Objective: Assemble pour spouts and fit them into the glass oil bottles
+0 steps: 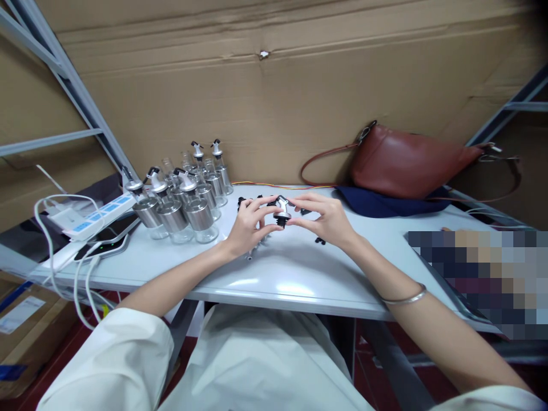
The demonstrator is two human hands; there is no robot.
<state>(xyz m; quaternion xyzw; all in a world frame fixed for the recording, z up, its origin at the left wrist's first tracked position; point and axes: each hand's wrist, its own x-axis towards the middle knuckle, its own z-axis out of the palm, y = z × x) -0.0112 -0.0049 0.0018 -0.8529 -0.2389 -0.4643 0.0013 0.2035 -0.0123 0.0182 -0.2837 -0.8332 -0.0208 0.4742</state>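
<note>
Above the middle of the grey table (282, 279), my left hand (247, 224) and my right hand (325, 220) meet on a small black and silver pourer cap (281, 212). Fingertips of both hands pinch it from either side. More loose black cap parts (319, 241) lie on the table under and behind the hands. A cluster of several glass and steel dispenser bottles (184, 208) with pourer tops stands just left of my left hand.
A white power strip (96, 216) with cables and a phone (105, 242) lie at the table's left end. A brown leather bag (406, 162) rests on dark blue cloth (385, 202) at the back right. Cardboard sheets form the back wall. A blurred-out patch covers the right edge.
</note>
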